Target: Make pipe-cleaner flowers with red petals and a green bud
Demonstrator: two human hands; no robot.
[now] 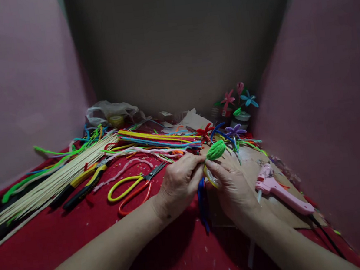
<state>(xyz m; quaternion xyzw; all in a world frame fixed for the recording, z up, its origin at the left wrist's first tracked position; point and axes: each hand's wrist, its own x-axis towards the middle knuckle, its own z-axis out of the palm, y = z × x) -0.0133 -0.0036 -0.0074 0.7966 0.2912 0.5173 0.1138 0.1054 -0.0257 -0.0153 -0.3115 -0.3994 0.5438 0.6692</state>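
A bright green leaf shape of fuzzy pipe cleaner (216,150) stands up between my hands, tilted to the right. My left hand (181,176) is closed, its fingertips pinched at the leaf's lower end. Against the same end, my right hand (234,189) is closed too, thumb and fingers pressed together. Under the right thumb shows a clear yellowish ring (212,178), which looks like a small tape roll; the fingers partly hide it. Dark blue pipe cleaners (203,206) lie just below the hands.
Scissors (126,189) and pliers (84,184) lie left, beside thin wooden sticks (57,180). Colored pipe cleaners (161,139) are behind. A pink glue gun (282,192) rests on cardboard (245,162) at right. Pipe cleaner flowers (235,131) and a plastic bag (111,110) sit at the back.
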